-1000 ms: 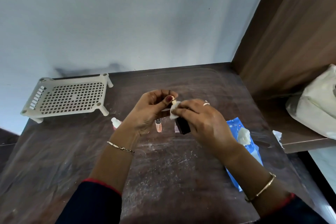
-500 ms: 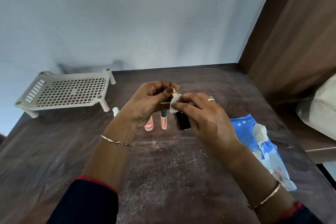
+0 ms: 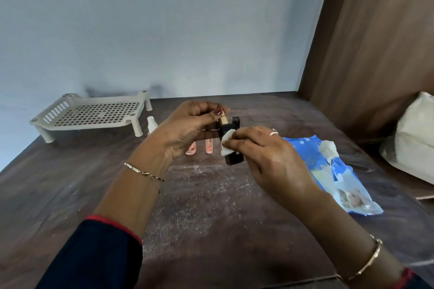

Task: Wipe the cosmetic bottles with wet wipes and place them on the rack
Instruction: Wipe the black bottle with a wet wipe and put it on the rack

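- Left hand (image 3: 187, 129): fingers and thumb curled round the gold upper end of a small dark bottle (image 3: 233, 159), holding it up off the desk (image 3: 211, 218), tilted.
- Right hand (image 3: 270, 159): fingertips pinch a folded wet wipe (image 3: 226, 142) and press it against the bottle's black body. Much of the lower body is hidden behind the fingers.
- Step in hand, by my reading: wiping the dark bottle, mid-body. It has not gone to the rack.
- Just beyond the hands, on the desk: two pink bottles (image 3: 199, 148) stand upright side by side, partly behind the left palm. A white bottle (image 3: 152, 124) stands further left, near the rack's front leg.
- Rack (image 3: 94, 112): pale slotted plastic on short legs, at the far left against the wall, well apart from the hands. No bottles on it (so nothing has been placed).
- Wipes pack (image 3: 328, 171): blue, lying flat to the right of the right hand, with a wipe bunched up out of its opening.
- White bag (image 3: 415, 143) at the far right edge, on a lower ledge.
- Next move likely calls for turning the bottle in the left grip so the wipe reaches the hidden faces and base, then carrying it left to the rack and setting it upright on the grid. The holes could let a narrow base wobble.
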A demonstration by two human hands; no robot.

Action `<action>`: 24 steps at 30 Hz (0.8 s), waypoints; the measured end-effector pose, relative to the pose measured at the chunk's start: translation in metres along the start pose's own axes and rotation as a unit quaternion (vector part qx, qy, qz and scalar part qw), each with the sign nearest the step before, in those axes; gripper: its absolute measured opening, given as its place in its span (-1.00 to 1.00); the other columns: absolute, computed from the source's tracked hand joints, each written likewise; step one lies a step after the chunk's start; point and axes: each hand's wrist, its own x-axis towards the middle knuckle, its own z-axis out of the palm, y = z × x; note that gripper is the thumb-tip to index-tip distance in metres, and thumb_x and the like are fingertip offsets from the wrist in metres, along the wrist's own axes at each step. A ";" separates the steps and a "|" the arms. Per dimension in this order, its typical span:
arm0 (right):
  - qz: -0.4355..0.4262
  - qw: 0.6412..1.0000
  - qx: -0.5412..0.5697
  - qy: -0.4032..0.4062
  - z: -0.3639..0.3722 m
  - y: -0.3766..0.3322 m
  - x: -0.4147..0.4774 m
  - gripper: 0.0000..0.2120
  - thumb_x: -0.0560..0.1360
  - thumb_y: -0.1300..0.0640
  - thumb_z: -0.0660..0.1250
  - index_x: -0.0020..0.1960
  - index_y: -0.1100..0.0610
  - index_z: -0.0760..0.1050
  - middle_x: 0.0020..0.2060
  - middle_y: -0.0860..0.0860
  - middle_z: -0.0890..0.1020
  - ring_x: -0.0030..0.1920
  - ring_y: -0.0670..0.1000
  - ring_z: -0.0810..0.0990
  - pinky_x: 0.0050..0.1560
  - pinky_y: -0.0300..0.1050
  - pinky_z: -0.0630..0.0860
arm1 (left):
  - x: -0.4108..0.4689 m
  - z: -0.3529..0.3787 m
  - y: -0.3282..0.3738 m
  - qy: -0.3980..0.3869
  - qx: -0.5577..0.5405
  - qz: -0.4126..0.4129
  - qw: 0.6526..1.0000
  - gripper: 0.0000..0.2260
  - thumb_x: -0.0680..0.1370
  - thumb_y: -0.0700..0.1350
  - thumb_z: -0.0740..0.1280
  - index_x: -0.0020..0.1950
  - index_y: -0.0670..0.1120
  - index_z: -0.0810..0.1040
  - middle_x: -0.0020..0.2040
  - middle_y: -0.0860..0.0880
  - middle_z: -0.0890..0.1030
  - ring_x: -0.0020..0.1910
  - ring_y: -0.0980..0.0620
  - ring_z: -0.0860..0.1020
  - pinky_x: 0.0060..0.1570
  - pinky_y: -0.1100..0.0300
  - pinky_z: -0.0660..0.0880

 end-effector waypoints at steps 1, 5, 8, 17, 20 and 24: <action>0.011 1.000 -0.002 0.010 0.000 -0.002 0.000 -0.71 0.42 0.36 0.30 0.10 0.20 0.62 0.04 0.08 0.63 0.02 0.14 0.60 -0.12 0.07 0.58 | -0.006 0.005 0.000 -0.008 0.001 -0.003 1.000 -0.90 0.56 -0.23 0.29 -0.01 -0.17 0.60 -0.27 0.03 0.67 -0.26 0.11 0.63 -0.24 0.26 0.58; 0.056 0.997 0.022 0.047 -0.005 -0.016 -0.005 -0.71 0.43 0.34 0.26 0.08 0.19 0.63 0.04 0.08 0.62 0.02 0.13 0.60 -0.08 0.04 0.58 | -0.024 0.018 -0.004 -0.008 -0.018 -0.007 1.000 -0.90 0.56 -0.23 0.29 -0.03 -0.16 0.61 -0.25 0.00 0.68 -0.24 0.08 0.64 -0.17 0.23 0.60; 0.071 0.995 0.035 0.056 -0.008 -0.029 -0.026 -0.74 0.44 0.35 0.27 0.05 0.17 0.63 0.02 0.04 0.61 0.00 0.07 0.59 -0.09 -0.02 0.57 | -0.033 0.017 -0.006 0.032 -0.060 -0.010 0.998 -0.89 0.56 -0.27 0.29 -0.05 -0.18 0.61 -0.27 -0.03 0.68 -0.24 0.04 0.65 -0.13 0.18 0.63; 0.214 0.947 0.211 0.115 -0.002 -0.041 -0.033 -0.65 0.47 0.46 0.26 0.01 0.07 0.65 -0.02 -0.22 0.58 0.06 -0.22 0.55 -0.02 -0.43 0.45 | -0.046 0.015 -0.009 0.028 -0.093 -0.011 0.995 -0.87 0.57 -0.28 0.28 0.00 -0.21 0.62 -0.25 -0.05 0.67 -0.25 0.06 0.66 -0.20 0.21 0.62; 0.231 0.933 0.249 0.117 0.004 -0.040 -0.019 -0.67 0.51 0.42 0.24 0.05 0.07 0.64 0.02 -0.16 0.61 0.08 -0.20 0.56 0.00 -0.40 0.47 | -0.043 0.015 -0.013 0.046 -0.120 -0.005 0.992 -0.87 0.57 -0.28 0.27 -0.03 -0.19 0.63 -0.24 -0.05 0.67 -0.24 0.06 0.65 -0.15 0.19 0.62; 0.232 0.932 0.256 0.114 0.018 -0.037 -0.023 -0.70 0.53 0.37 0.23 0.10 0.08 0.62 0.06 -0.12 0.63 0.10 -0.17 0.58 0.03 -0.32 0.50 | -0.035 0.008 -0.024 0.073 -0.171 -0.006 0.983 -0.88 0.56 -0.29 0.27 -0.01 -0.23 0.61 -0.22 -0.13 0.67 -0.21 0.00 0.66 -0.16 0.14 0.64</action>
